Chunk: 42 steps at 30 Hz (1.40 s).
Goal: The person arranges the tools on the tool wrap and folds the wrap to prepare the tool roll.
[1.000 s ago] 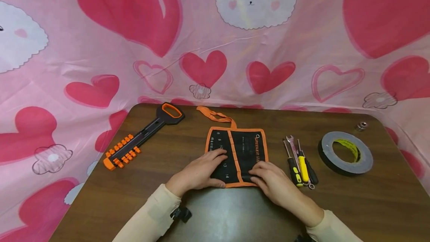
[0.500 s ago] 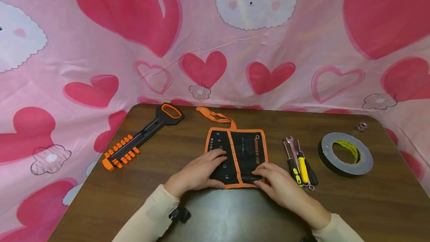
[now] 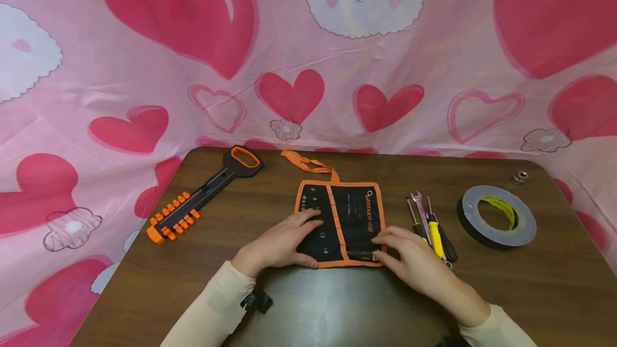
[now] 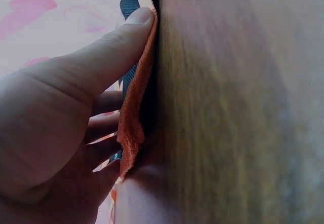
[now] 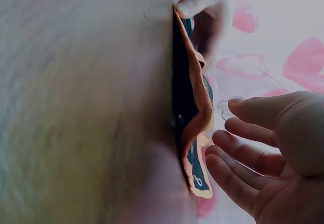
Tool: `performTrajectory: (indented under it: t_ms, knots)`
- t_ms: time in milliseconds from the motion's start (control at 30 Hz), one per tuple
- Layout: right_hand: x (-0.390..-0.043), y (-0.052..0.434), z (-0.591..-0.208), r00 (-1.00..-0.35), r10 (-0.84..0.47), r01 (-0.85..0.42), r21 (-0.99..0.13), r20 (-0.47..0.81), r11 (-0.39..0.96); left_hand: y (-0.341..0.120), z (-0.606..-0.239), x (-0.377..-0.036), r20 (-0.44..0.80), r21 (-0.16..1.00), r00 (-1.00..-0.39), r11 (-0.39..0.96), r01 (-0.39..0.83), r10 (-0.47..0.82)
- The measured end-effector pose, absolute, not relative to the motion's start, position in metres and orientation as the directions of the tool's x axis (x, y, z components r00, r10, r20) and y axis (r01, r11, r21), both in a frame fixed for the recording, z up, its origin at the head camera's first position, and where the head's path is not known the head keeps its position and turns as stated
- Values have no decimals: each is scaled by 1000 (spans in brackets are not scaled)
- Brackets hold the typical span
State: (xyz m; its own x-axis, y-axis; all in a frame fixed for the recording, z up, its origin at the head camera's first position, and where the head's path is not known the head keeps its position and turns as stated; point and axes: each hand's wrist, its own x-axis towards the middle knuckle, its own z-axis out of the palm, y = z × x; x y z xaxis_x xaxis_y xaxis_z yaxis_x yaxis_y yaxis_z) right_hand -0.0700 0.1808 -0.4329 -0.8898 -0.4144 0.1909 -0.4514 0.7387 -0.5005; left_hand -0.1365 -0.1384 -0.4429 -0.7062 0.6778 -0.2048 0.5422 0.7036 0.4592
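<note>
A flat black tool pouch (image 3: 356, 218) with orange trim and printed size numbers lies on the table in the head view. My left hand (image 3: 279, 241) rests on its left part with the fingers laid out over the numbers. In the left wrist view that thumb (image 4: 111, 46) presses along the orange edge. At the pouch's lower right corner is my right hand (image 3: 415, 258), fingers slightly bent. The right wrist view shows its fingers (image 5: 248, 155) spread and holding nothing, just off the pouch. A small yellow bit (image 3: 375, 256) shows at that corner beside the fingertips.
Right of the pouch lie a wrench (image 3: 421, 209), a yellow-handled screwdriver (image 3: 436, 237) and other dark-handled tools. Beyond them are a roll of tape (image 3: 521, 224) and a metal socket (image 3: 520, 177). A black rack (image 3: 212, 186) with orange clips lies at left. An orange strap (image 3: 308, 164) trails behind the pouch.
My right hand has slid to the right, off the lower right pocket toward the pouch's edge, uncovering print and a yellow bit there. My left hand has hardly moved.
</note>
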Motion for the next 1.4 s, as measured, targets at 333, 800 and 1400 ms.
performTrajectory:
  t_ms: [333, 800, 1400]
  knots:
    - [-68, 199, -429, -911, -336, -412, -482, 240, 773, -138, -446, -137, -215, 451, -712, 714, 535, 669]
    - [-69, 222, -432, -903, -277, -411, -473, 328, 780, -138, -444, -137, -226, 447, -712, 720, 530, 665]
    - [-70, 249, -440, -910, -193, -351, -432, 368, 831, -137, -444, -138, -226, 455, -709, 716, 530, 668]
